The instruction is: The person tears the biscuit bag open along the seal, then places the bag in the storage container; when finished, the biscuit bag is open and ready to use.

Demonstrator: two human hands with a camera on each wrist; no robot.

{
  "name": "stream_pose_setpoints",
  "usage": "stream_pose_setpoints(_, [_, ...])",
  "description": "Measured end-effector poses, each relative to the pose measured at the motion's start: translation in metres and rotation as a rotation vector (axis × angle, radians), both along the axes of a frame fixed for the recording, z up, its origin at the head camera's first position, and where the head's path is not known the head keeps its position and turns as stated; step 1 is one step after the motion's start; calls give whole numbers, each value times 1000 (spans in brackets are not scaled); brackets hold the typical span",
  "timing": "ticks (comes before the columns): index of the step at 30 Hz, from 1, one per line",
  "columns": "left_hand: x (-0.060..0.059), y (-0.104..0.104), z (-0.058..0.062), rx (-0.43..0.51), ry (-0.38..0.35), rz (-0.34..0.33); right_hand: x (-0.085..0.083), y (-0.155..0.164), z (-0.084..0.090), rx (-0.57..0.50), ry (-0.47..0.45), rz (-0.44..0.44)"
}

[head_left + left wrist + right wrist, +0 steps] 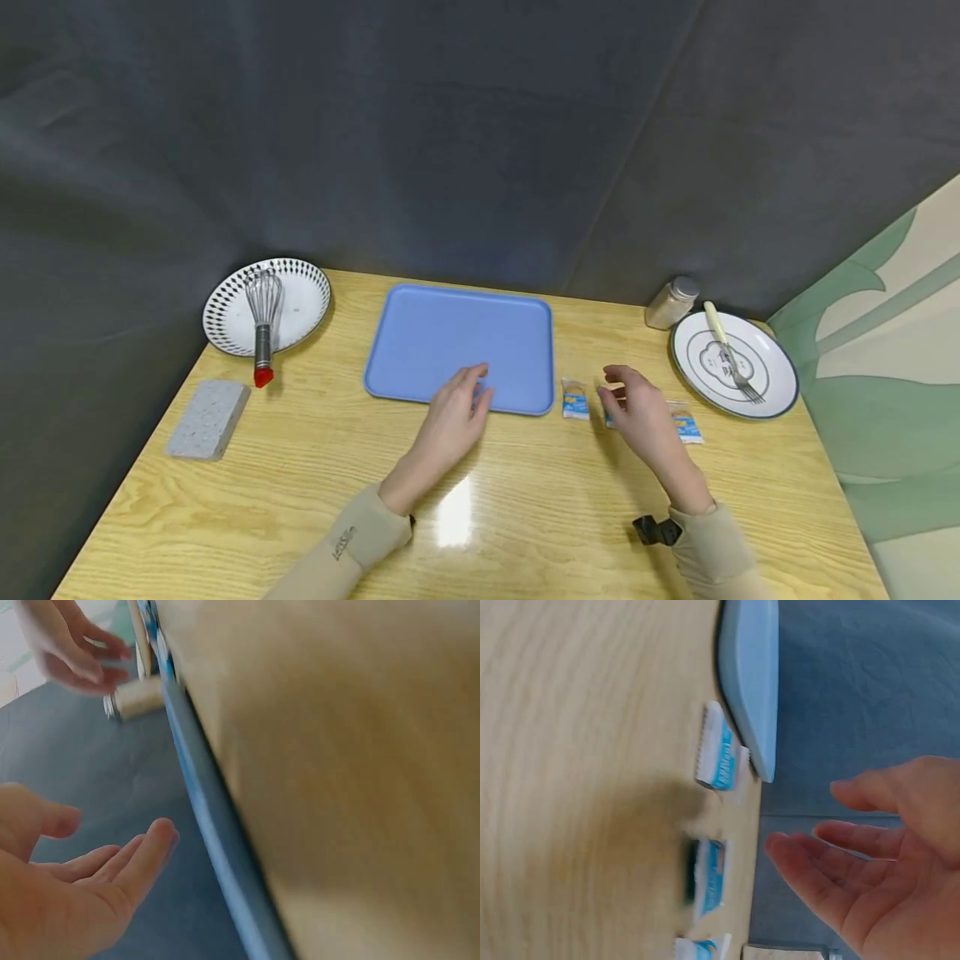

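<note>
My left hand (pixel 454 414) hovers over the front edge of a blue tray (pixel 465 337), thumb and fingers apart with nothing between them. In the left wrist view the same hand (pixel 90 889) shows its loosely bent fingers beside the tray's rim (pixel 214 832). My right hand (pixel 637 415) is above a row of small blue-and-white snack packets, holding nothing. One packet (pixel 575 400) lies beside the tray's right edge, another (pixel 686 423) lies right of the hand, and a middle packet (pixel 711 876) is partly hidden beneath it in the head view.
On the left, a patterned plate (pixel 303 312) bears a whisk (pixel 262 321), with a grey sponge-like block (pixel 206 421) in front. At right stand a shaker jar (pixel 672 302) and a blue-rimmed plate (pixel 780 375) carrying a fork (pixel 729 354). A dark curtain (pixel 450 142) hangs behind the table.
</note>
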State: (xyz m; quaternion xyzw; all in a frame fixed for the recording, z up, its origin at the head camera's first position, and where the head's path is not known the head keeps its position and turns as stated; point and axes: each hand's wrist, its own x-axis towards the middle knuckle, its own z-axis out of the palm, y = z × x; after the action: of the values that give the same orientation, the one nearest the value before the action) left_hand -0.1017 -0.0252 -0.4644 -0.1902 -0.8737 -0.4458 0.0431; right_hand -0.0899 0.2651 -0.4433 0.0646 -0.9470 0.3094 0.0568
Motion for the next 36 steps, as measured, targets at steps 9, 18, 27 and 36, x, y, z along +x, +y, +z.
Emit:
stream_pose_setpoints(9, [5,56,-6,162,-198,-81,-2,-5,-15,-1,-30,25])
stream_pose_setpoints(18, [15,91,-10,165,-318,-202,-1,-6,-27,-6,-20,39])
stream_pose_setpoints(27, [21,103,-9,104,-279,-243,-3,-6,-27,20,-101,40])
stream_pose_setpoints(36, [19,111,-15,86,-293,-264,-8,-7,-29,44,-79,50])
